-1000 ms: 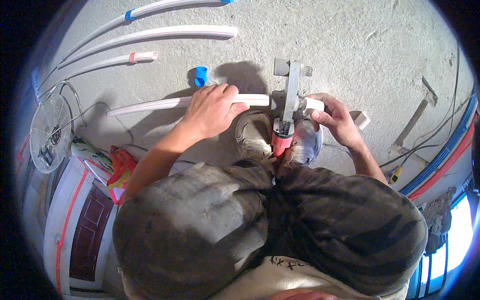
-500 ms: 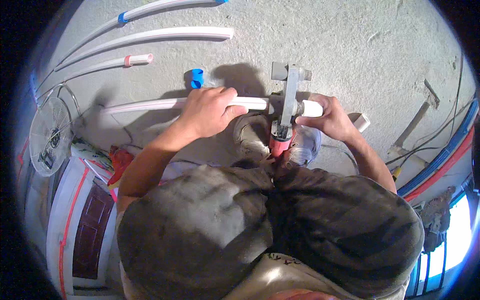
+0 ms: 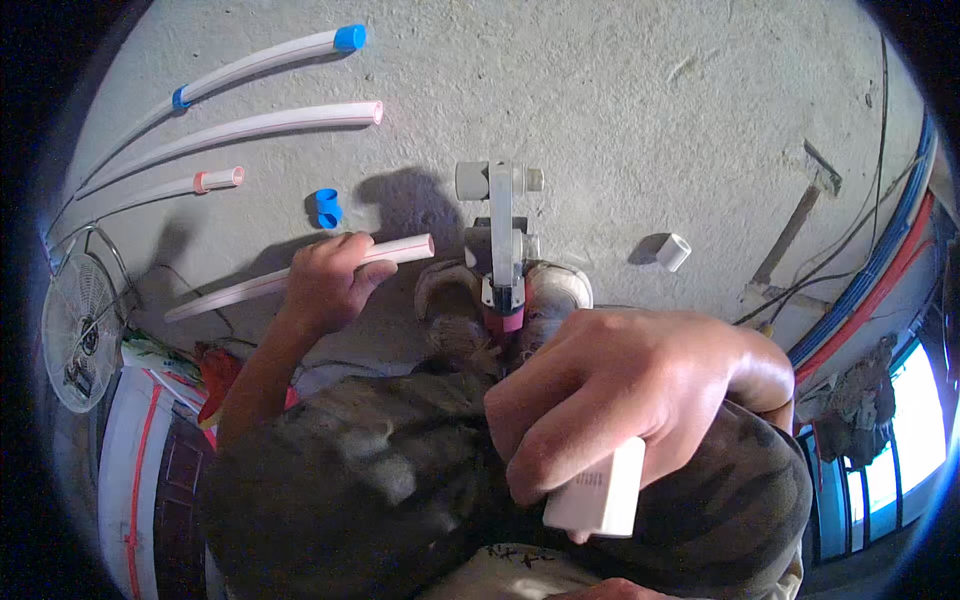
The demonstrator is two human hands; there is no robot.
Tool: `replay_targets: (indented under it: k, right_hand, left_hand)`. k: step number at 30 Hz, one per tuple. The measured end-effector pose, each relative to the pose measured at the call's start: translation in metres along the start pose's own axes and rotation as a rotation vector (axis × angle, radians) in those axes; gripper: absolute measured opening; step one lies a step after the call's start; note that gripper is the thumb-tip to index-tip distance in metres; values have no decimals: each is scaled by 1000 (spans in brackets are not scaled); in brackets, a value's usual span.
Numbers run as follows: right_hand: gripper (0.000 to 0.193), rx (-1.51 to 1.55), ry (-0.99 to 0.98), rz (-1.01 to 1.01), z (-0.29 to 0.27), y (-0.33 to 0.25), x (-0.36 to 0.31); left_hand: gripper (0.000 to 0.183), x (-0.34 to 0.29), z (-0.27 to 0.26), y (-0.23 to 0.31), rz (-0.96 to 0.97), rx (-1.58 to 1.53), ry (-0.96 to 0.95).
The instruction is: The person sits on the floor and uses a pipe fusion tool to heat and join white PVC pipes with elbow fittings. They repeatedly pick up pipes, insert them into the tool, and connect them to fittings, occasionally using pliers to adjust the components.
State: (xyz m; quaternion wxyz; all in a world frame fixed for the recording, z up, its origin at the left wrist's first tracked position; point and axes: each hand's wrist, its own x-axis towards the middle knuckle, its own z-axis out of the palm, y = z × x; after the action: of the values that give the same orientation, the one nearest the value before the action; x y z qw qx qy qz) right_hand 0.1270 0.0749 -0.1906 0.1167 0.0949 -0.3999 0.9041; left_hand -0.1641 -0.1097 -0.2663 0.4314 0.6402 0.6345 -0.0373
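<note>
My left hand (image 3: 335, 285) is closed around a white plastic pipe (image 3: 400, 250) with a thin red stripe, its open end pointing right. That end is clear of the pipe welding iron (image 3: 502, 230), which stands between my shoes with its grey heating plate and round sockets upward and its pinkish-red handle low. Close to the camera, my right hand (image 3: 630, 390) grips a white pipe fitting (image 3: 597, 490) with small print on its side. The hand covers its upper part. On the floor to the right lies a short white coupling (image 3: 673, 252).
A small blue fitting (image 3: 328, 207) rests beyond my left hand. Several white pipes (image 3: 240, 137) stretch along the floor at upper left, near a fan (image 3: 80, 330). Blue and red conduits (image 3: 890, 270) and dark cables run along the right. My shoes (image 3: 555, 288) flank the iron.
The pipe has come off the iron's left side and moved left in my left hand. My right hand has pulled the fitting off the right side and brought it near the camera. The view has shifted.
</note>
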Motion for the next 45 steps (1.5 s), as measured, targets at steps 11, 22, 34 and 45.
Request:
replay_targets:
  k: [11, 22, 34, 45]
  right_hand:
    - [23, -523, 804, 899, -11, 93, -91]
    - [29, -723, 608, 923, -33, 104, -87]
    - [26, -700, 659, 926, -28, 117, -91]
    - [20, -625, 640, 892, -33, 117, -87]
  left_hand:
    - [42, 18, 2, 25, 86, -37, 0]
    - [41, 30, 7, 21, 107, -68, -24]
    - [36, 33, 14, 23, 64, -99, -39]
    - [39, 37, 18, 29, 36, -31, -55]
